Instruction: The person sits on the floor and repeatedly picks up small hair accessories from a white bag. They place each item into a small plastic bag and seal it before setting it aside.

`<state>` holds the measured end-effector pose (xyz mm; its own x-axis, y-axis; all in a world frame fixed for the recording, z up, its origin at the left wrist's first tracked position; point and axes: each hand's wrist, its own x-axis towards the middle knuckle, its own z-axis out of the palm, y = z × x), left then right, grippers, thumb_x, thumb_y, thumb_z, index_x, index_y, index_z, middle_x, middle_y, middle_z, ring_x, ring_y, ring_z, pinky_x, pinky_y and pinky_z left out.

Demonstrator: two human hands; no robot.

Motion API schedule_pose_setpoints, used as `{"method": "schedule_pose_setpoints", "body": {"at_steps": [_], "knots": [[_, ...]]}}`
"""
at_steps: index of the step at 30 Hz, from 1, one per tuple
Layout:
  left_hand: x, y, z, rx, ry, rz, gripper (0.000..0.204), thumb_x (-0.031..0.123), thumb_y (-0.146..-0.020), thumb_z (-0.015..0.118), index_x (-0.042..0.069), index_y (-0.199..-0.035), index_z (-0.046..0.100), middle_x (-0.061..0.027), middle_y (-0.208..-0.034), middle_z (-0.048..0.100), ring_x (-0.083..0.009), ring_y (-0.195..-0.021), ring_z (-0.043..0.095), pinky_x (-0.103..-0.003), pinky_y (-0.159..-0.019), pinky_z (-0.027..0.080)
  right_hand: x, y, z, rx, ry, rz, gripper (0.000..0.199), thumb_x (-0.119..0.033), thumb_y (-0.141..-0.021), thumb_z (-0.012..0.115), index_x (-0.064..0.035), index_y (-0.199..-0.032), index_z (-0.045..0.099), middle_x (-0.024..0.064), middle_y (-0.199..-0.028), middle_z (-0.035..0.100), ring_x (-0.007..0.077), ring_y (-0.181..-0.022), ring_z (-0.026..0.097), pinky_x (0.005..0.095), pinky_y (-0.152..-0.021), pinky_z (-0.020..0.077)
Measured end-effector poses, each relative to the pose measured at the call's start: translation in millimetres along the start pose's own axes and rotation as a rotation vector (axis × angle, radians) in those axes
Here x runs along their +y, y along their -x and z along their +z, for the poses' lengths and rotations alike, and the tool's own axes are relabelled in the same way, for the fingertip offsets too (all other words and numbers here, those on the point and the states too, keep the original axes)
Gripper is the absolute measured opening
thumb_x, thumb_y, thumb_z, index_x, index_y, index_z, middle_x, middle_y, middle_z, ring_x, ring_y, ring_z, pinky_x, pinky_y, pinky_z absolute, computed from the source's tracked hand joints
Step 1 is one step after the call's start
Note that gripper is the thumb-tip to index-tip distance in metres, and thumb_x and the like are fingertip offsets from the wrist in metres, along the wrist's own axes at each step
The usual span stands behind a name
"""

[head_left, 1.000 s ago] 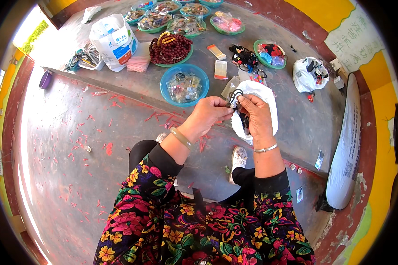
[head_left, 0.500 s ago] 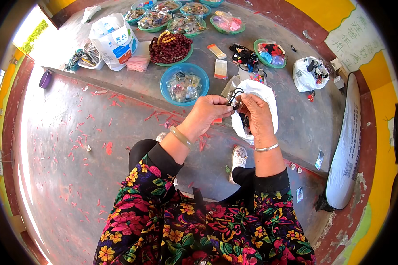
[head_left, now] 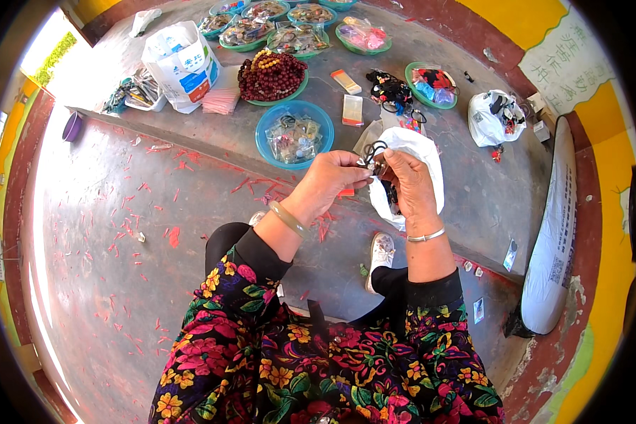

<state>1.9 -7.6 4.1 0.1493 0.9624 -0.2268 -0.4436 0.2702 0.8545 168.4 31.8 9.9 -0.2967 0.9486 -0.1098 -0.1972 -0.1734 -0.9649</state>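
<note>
Dark cord loops (head_left: 373, 150) sit pinched between the fingertips of both hands, raised in front of the person above the edge of a grey concrete ledge (head_left: 473, 191). The left hand (head_left: 332, 178) closes its thumb and forefinger on the loops from the left side, fingers curled in, a pale green bangle (head_left: 287, 219) on its wrist. The right hand (head_left: 411, 185) meets it from the right, fingertips pressed onto the same small bundle; what exactly hangs from the cord is too small to tell. A thin silver bracelet (head_left: 427, 236) circles the right wrist. Just behind and under the right hand lies a white plastic bag (head_left: 424, 152), open, with dark items showing inside.

On the ledge beyond the hands, a blue bowl (head_left: 265, 134) holds small clear packets, and a green dish (head_left: 293, 88) behind it is heaped with dark red beads (head_left: 270, 74). A stack of pink paper (head_left: 221, 100) lies to its left beside a white printed bag (head_left: 180, 63). More green dishes of small goods line the far edge. To the right, another small white bag (head_left: 491, 116) rests near the wall, and a long white sack (head_left: 555, 247) leans along the yellow wall. Red scraps are scattered over the grey floor (head_left: 106, 247) on the left. A white shoe (head_left: 380, 251) shows below the hands, above the flowered sleeves.
</note>
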Motion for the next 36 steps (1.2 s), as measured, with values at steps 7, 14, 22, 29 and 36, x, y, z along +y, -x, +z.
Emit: {"method": "schedule_pose_setpoints", "body": {"at_steps": [7, 14, 22, 29, 36], "knots": [[0, 0, -3, -0.001, 0.003, -0.037, 0.010, 0.002, -0.081, 0.062, -0.003, -0.088, 0.058, -0.0078, -0.086, 0.062, -0.0152, -0.074, 0.064, -0.024, -0.061, 0.053, -1, 0, 0, -0.028, 0.050, -0.003, 0.033, -0.034, -0.083, 0.064, -0.0019, -0.086, 0.067, 0.0026, -0.078, 0.064, 0.0098, -0.071, 0.056, 0.0243, -0.066, 0.0430], [-3, -2, -4, 0.010, 0.052, 0.013, 0.008, -0.002, -0.081, 0.060, -0.002, -0.089, 0.057, -0.0080, -0.085, 0.062, -0.0176, -0.076, 0.065, -0.024, -0.062, 0.054, -2, 0, 1, -0.039, 0.053, -0.004, 0.032, -0.035, -0.082, 0.065, -0.0028, -0.086, 0.067, 0.0021, -0.078, 0.063, 0.0094, -0.073, 0.056, 0.0249, -0.066, 0.0428], [1, -1, -1, 0.002, 0.102, 0.010, 0.008, -0.003, -0.082, 0.058, -0.004, -0.090, 0.057, -0.0091, -0.089, 0.062, -0.0212, -0.083, 0.065, -0.027, -0.073, 0.056, 2, -1, -1, -0.025, 0.023, 0.020, 0.027, -0.029, -0.080, 0.068, -0.0024, -0.086, 0.066, 0.0011, -0.078, 0.062, 0.0084, -0.072, 0.054, 0.0228, -0.066, 0.0418], [0, -1, -3, 0.000, 0.094, 0.008, 0.005, -0.001, -0.083, 0.059, -0.003, -0.087, 0.059, -0.0090, -0.087, 0.062, -0.0195, -0.082, 0.065, -0.026, -0.071, 0.056, 3, -2, -3, -0.090, -0.045, 0.055, 0.021, -0.009, -0.078, 0.069, 0.0031, -0.094, 0.063, 0.0034, -0.084, 0.063, 0.0087, -0.072, 0.054, 0.0221, -0.068, 0.0430], [0, 0, 1, 0.013, 0.061, 0.065, 0.009, 0.001, -0.083, 0.059, -0.004, -0.090, 0.060, -0.0101, -0.089, 0.063, -0.0185, -0.081, 0.065, -0.026, -0.071, 0.055, 7, -3, -4, -0.089, -0.070, 0.045, 0.021, -0.007, -0.077, 0.069, 0.0035, -0.094, 0.063, 0.0038, -0.082, 0.063, 0.0095, -0.072, 0.055, 0.0224, -0.067, 0.0436]]}}
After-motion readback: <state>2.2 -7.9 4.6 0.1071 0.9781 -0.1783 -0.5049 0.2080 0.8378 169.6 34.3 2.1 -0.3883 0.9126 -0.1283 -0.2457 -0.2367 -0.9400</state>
